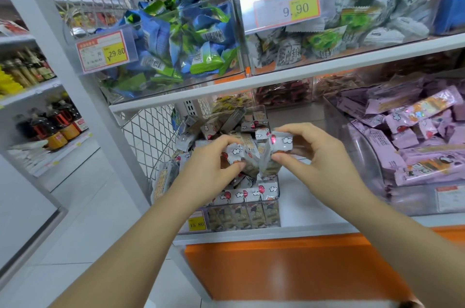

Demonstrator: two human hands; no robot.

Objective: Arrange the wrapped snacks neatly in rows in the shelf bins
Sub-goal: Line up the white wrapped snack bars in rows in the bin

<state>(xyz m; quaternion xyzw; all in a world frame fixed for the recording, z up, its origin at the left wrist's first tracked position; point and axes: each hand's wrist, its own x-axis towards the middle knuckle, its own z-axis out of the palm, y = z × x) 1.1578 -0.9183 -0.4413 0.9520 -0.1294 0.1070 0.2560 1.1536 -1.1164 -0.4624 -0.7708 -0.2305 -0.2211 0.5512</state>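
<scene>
A clear plastic bin (273, 198) on the lower shelf holds several small grey-white wrapped snacks (241, 194) printed with clouds and red balloons. A neat row of them stands along the bin's front; those behind lie jumbled. My left hand (214, 162) pinches a few of these snacks above the bin's middle. My right hand (307, 146) pinches another cloud-print snack (281, 143) by its end, right beside the left hand's bunch.
A bin of purple wrapped bars (415, 136) stands to the right on the same shelf. Above it, bins of blue-green packets (176, 38) and grey-green packets (352, 18) carry price tags. A wire mesh side panel (148, 136) closes the shelf's left. Bottles (50, 126) fill a far-left rack.
</scene>
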